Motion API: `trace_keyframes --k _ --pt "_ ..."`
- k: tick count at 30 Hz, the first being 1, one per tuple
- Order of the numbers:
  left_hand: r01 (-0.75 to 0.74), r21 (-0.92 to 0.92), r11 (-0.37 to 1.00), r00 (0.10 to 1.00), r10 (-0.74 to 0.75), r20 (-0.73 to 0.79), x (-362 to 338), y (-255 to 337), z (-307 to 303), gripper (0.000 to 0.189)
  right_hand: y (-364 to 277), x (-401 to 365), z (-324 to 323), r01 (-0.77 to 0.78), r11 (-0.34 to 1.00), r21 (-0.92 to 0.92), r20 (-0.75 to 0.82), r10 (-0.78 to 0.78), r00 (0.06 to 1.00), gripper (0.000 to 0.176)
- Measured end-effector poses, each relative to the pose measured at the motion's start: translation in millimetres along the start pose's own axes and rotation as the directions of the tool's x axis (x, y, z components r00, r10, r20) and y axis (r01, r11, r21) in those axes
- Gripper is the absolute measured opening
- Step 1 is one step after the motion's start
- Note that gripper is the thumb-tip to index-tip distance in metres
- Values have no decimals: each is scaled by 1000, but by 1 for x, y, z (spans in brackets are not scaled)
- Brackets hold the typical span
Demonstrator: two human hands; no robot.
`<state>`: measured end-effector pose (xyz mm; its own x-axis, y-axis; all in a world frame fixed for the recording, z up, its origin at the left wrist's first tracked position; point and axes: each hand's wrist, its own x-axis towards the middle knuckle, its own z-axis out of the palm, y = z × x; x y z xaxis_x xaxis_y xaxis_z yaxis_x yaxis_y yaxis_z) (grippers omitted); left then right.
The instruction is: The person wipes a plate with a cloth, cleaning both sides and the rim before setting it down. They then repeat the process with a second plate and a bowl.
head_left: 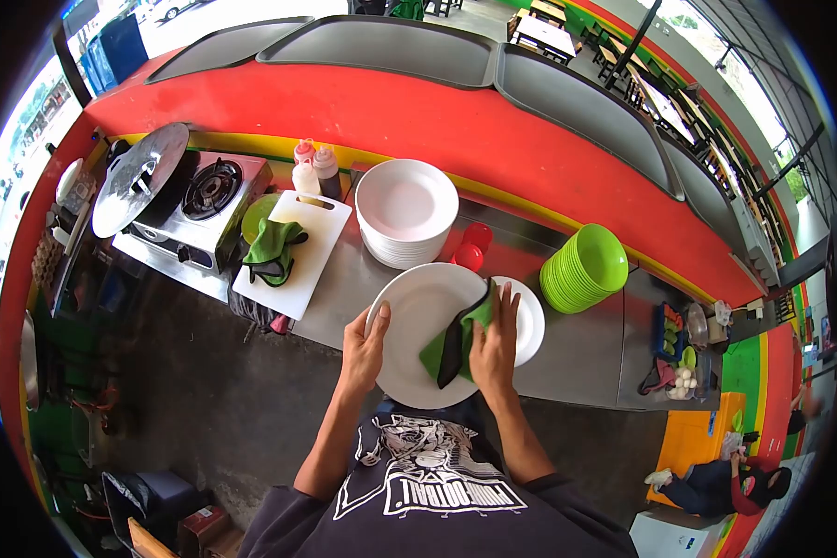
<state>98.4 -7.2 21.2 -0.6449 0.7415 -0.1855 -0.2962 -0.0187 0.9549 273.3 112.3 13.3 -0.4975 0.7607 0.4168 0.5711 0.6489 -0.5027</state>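
1 left hand, its thumb lying over the rim, is grasping the left side of 1 large white plate. 1 right hand is pressing 1 green-and-black cloth against the plate's right half, its fingers spreading over the fabric. The plate is appearing across the near edge of the steel counter, both hands supporting it.

1 smaller white dish, partly hidden by the plate and right hand, is sitting toward the counter's near edge. Left of it, 1 white cutting board is reaching the near edge, carrying 1 second green-and-black cloth, crumpled. At the right near corner, 1 tub of small goods is standing.

Farther in, 1 stack of white plates is rising by the far edge; 2 red dishes are lying just right of it. 1 stack of lime-green bowls is leaning farther right. 3 squeeze bottles are standing at the far edge, above the board. 1 gas stove is occupying the left end, 1 large lid tilting over its left side.

Beyond the far edge, 1 red wall is bearing 4 dark trays.
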Motion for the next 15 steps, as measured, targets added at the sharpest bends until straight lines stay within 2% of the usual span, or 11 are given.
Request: trace_keyframes --k 1,2,3,5,6,10,11,13,15 --pt "-26 3 1000 1000 26 2 0 -2 3 46 -9 1 -2 68 990 -124 16 -66 998 65" --pt "-51 7 999 999 51 5 0 -4 7 46 -13 -3 2 71 992 -108 121 -58 991 72" --pt "-110 14 994 994 110 -6 1 -8 14 46 -15 -9 10 155 986 -57 162 -144 976 73" --pt "-228 28 973 973 229 -29 3 -13 27 45 -38 -21 20 137 983 124 348 -172 922 73" --pt "-23 50 998 999 22 25 1 -9 17 45 -46 -30 23 155 969 193 378 -220 899 71" --pt "-119 -31 992 992 117 -55 9 -9 10 46 -68 -49 14 201 895 399 469 -388 794 64" --pt "-98 -22 995 994 97 -43 8 -8 9 45 -71 -51 11 206 876 435 488 -422 764 63" --pt "-52 -7 999 998 52 -19 3 -6 7 45 -64 -46 14 227 889 398 482 -413 773 68" --pt "77 -5 997 997 -77 28 -1 -10 5 44 -55 -31 15 242 915 323 480 -379 791 72"
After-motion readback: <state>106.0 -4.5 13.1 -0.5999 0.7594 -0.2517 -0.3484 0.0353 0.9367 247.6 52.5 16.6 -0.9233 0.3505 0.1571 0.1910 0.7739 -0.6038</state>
